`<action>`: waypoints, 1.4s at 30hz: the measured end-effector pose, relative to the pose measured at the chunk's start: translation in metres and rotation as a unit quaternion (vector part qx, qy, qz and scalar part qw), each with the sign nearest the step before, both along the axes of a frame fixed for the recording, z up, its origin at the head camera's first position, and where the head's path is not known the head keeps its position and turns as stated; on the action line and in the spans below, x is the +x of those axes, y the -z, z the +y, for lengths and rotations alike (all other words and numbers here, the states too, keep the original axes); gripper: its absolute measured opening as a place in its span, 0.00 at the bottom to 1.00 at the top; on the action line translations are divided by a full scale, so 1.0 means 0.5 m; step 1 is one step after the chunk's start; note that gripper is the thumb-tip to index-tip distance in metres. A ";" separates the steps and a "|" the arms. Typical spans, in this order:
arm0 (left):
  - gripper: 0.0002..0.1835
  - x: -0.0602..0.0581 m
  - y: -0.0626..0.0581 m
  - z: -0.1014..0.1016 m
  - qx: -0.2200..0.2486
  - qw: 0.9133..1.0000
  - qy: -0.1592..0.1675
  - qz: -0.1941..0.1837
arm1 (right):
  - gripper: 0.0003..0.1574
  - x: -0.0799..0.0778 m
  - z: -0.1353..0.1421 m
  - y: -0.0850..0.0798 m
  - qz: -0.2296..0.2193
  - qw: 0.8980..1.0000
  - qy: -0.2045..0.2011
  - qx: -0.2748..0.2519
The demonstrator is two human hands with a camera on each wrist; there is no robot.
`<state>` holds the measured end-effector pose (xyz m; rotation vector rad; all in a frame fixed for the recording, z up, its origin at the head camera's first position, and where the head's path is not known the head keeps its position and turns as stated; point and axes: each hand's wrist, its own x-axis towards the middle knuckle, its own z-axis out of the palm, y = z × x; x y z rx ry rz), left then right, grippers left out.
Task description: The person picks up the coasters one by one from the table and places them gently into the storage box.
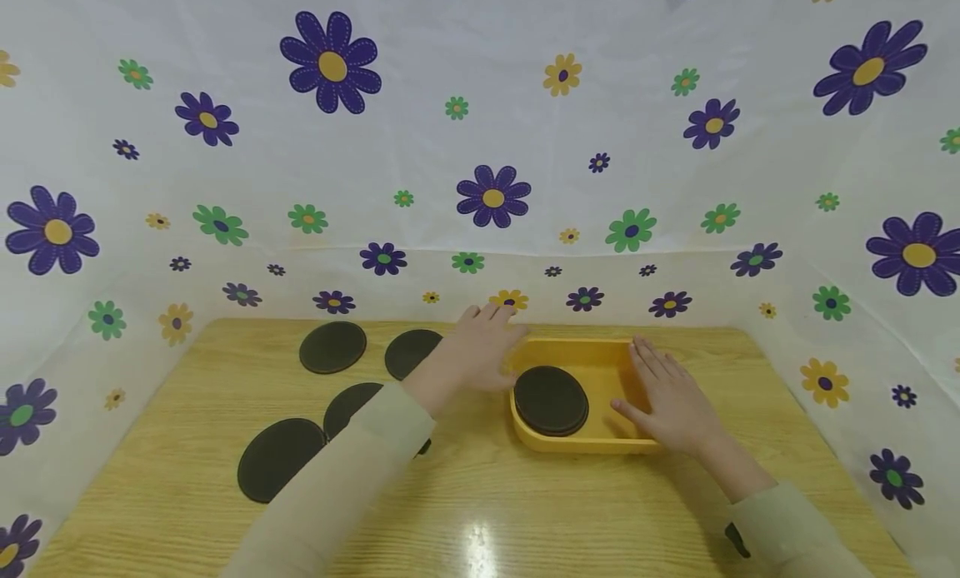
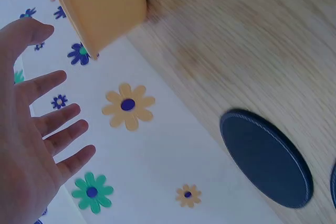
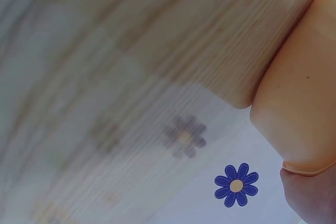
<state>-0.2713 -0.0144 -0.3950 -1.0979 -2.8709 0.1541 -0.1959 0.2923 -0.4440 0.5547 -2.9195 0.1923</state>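
A yellow tray with rounded corners stands at the middle right of the table, and a round black coaster lies in its left part. My left hand hovers by the tray's left end, fingers spread and holding nothing; the left wrist view shows its fingers loosely extended beside the tray's wall. My right hand rests on the tray's right end, fingers straight along the rim and thumb pointing inward. In the right wrist view only a bit of that hand shows, at the rim below the outer wall.
Several more black coasters lie on the wooden table to the left: one at the back, another near my left wrist, and a front one partly behind my left sleeve. A white flowered cloth encloses the back and sides.
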 end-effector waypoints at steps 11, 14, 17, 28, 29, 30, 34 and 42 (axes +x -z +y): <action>0.36 -0.032 0.016 -0.091 0.016 0.999 -0.049 -0.010 | 0.56 -0.006 0.007 -0.006 -0.012 1.000 0.003 0.012; 0.35 -0.040 0.028 -0.115 0.029 0.997 -0.064 -0.009 | 0.56 -0.006 0.007 -0.008 -0.014 1.000 0.003 0.015; 0.35 -0.047 0.037 -0.137 0.041 0.997 -0.070 -0.011 | 0.56 -0.006 0.006 -0.011 -0.015 1.000 0.002 0.017; 0.35 -0.076 0.087 -0.195 0.037 0.993 -0.101 -0.037 | 0.56 -0.005 0.005 -0.004 -0.005 1.000 -0.001 0.011; 0.36 -0.078 0.092 -0.198 0.037 0.993 -0.105 -0.039 | 0.56 -0.004 0.005 -0.002 -0.004 1.000 -0.001 0.010; 0.36 -0.079 0.097 -0.201 0.035 0.993 -0.109 -0.041 | 0.56 -0.004 0.004 -0.002 -0.005 1.000 -0.001 0.010; 0.39 -0.080 0.112 -0.209 0.030 0.992 -0.115 -0.044 | 0.56 -0.003 0.003 0.000 -0.004 1.000 0.002 0.008; 0.40 -0.075 0.131 -0.215 0.035 0.989 -0.132 -0.060 | 0.56 -0.002 0.003 0.002 -0.008 1.000 0.005 0.010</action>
